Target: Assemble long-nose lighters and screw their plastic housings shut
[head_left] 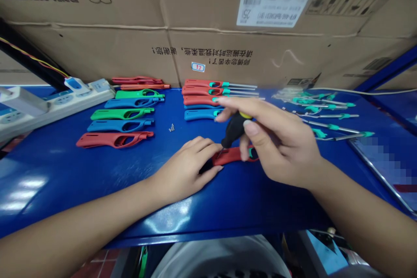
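My right hand (285, 139) grips a screwdriver (234, 129) with a black handle and a yellow band. The tool is tilted, and its tip points down at the butt end of a red gas lighter (230, 156). That lighter lies flat on the blue table, with a teal trigger showing near its front; its far end is hidden behind my right hand. My left hand (192, 165) closes around the butt end, fingers above and thumb below. A few small screws (171, 127) lie on the table beyond my left hand.
Red, green and blue handle shells (117, 140) line up at left beside a white power strip (61, 104). Lighters with metal tubes (202, 91) lie at the back. Tube assemblies with teal parts (329, 106) are at right. A cardboard box (130, 47) walls the back.
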Demonstrator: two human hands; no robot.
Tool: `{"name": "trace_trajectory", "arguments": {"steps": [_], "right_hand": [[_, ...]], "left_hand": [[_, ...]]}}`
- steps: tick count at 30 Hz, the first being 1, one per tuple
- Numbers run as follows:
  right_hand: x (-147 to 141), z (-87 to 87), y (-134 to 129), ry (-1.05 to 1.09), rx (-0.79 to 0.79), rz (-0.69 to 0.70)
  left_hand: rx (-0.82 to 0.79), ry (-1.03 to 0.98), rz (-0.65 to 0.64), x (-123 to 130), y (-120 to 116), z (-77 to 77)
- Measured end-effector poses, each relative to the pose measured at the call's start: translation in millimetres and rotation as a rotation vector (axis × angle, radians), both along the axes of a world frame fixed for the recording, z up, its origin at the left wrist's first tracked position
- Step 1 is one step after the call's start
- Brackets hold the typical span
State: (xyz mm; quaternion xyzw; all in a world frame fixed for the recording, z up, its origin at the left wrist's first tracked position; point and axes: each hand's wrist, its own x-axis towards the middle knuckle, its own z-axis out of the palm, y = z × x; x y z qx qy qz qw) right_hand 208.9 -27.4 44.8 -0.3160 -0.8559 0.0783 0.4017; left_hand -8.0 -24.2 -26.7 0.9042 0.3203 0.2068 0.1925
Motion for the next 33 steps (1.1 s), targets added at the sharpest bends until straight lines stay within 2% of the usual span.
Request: {"name": "trace_trajectory", "arguments": {"steps": [4,6,12,17,19,23,28,30,33], "right_hand": [[-1.9,1.5,-1.9,-0.051,0.218,-0.128],[-1.7,-0.3,-2.8,-0.081,0.279,-0.151],[-3.5,-3.0,-1.1,0.050,0.002,0.001],[-5.6,-1.6,-1.2,-0.012,0.209,-0.096],[-5.7,-3.4,-2.4,-0.036,0.178,-0.073],[-4.9,-7.3,-1.4,0.003,0.013,-0.070],[-3.0,-7.4,2.1,-0.080,0.195,-0.208],[-3.6,-6.5,1.3,-0.073,0.168,-0.164],[-5.4,-5.7,1.1,0.001,0.041,-0.051]], "left_hand": [[0.011,-0.030,-0.006,-0.6,0.2,-2.4],[0.013,-0.035,-0.004,-0.7,0.3,-2.6],[0.001,0.001,0.002,-0.1,0.8,-0.9],[0.019,-0.046,-0.008,-0.4,0.2,-2.4],[0.010,-0.034,-0.005,-0.3,0.1,-2.1],[0.001,0.013,0.000,-0.3,0.2,-1.1],[0.006,0.007,0.002,-0.5,-0.1,-0.5],[0.009,0.009,0.006,-0.4,-0.2,-0.2],[0.011,0.014,0.005,-0.4,0.0,-0.4]]}}
